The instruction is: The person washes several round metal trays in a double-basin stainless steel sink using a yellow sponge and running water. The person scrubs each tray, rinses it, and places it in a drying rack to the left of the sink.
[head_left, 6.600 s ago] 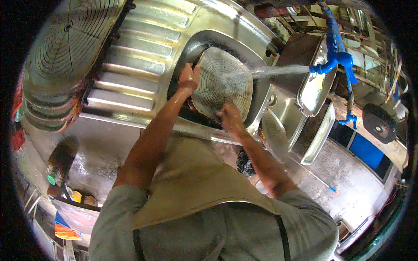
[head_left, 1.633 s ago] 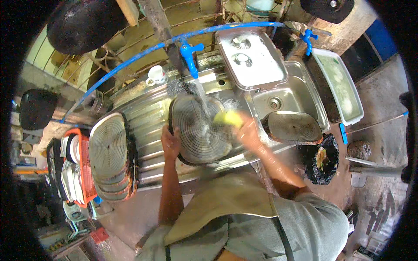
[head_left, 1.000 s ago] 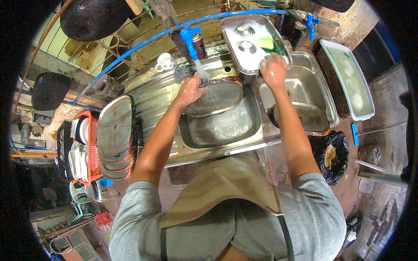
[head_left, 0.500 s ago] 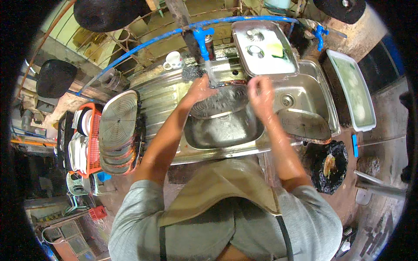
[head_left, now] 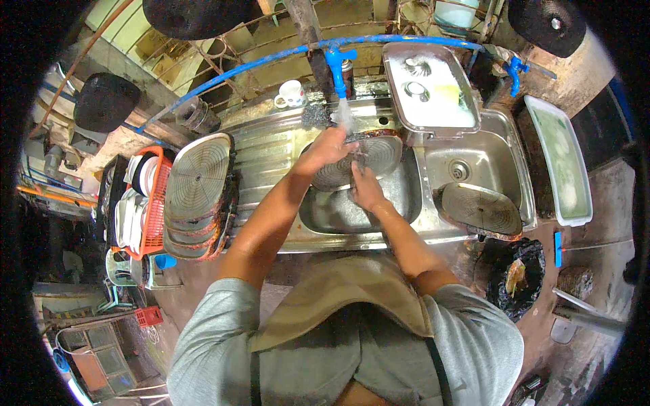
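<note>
A wet oval sizzling plate (head_left: pixel 386 154) with ringed grooves and a charred rim sits across the far part of the left sink basin (head_left: pixel 338 218). My left hand (head_left: pixel 326 147) reaches over its left half, fingers stretched toward the right, close under the stream from the blue tap (head_left: pixel 337 68). My right hand (head_left: pixel 367 189) is over the plate's near middle, fingers pointing up toward the left hand; their tips are slightly blurred. Neither hand visibly grips the plate. A similar oval plate (head_left: pixel 481 208) rests across the near edge of the right basin (head_left: pixel 487 152).
On the left drainboard is a stack of oval plates (head_left: pixel 198 177), beside an orange basket (head_left: pixel 157 210) of white dishes. A tray of suds (head_left: pixel 433 125) stands behind the right basin. A mug (head_left: pixel 291 93), a long tub of cloudy water (head_left: pixel 562 162) and a black trash bag (head_left: pixel 500 287) are around.
My right hand has come down and left from beyond the plate's right end onto its near middle. The left hand has slid right over the plate. The whole view has shifted slightly.
</note>
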{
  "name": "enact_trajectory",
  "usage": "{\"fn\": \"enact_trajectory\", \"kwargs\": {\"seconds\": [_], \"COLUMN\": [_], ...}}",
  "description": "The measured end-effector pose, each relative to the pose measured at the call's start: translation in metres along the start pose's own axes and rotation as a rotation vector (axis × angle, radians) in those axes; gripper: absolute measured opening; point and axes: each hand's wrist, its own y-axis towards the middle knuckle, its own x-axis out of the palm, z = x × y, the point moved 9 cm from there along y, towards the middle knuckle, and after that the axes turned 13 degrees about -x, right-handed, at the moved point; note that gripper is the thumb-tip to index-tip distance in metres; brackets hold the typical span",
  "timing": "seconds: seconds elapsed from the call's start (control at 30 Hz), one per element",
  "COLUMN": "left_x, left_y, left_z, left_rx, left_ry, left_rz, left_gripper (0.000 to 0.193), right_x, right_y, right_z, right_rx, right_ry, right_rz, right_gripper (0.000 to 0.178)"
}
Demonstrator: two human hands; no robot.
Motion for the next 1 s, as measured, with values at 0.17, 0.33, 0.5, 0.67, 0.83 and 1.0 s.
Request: {"fn": "enact_trajectory", "kwargs": {"seconds": [0.17,0.33,0.5,0.67,0.83,1.0], "left_x": [-0.021,0.015,0.116,0.116,0.064,0.059], "left_y": [-0.032,-0.097,-0.157,-0.143,-0.134,-0.147], "left_z": [-0.062,-0.180,-0.192,-0.123,-0.136,-0.127], "left_rx": [-0.249,-0.511,-0.960,-0.722,-0.683,-0.765], "left_ry": [-0.197,-0.270,-1.087,-1.339,-0.921,-1.100], "left_rz": [0.053,0.139,0.190,0.374,0.572,0.615], "left_gripper": [0.039,0.043,0.063,0.055,0.049,0.051], "right_x": [-0.027,-0.007,-0.004,-0.037,-0.038,-0.016], "right_y": [0.048,0.112,0.130,0.125,0.139,0.132], "right_z": [0.028,0.037,0.045,0.062,0.021,0.033], "right_rx": [0.334,0.580,0.847,0.834,0.810,0.832], "right_ry": [1.018,1.874,1.719,1.484,1.686,1.894], "right_rz": [0.168,0.195,-0.050,-0.030,0.002,-0.001], "right_gripper": [0.025,0.037,0.055,0.064,0.061,0.043]}}
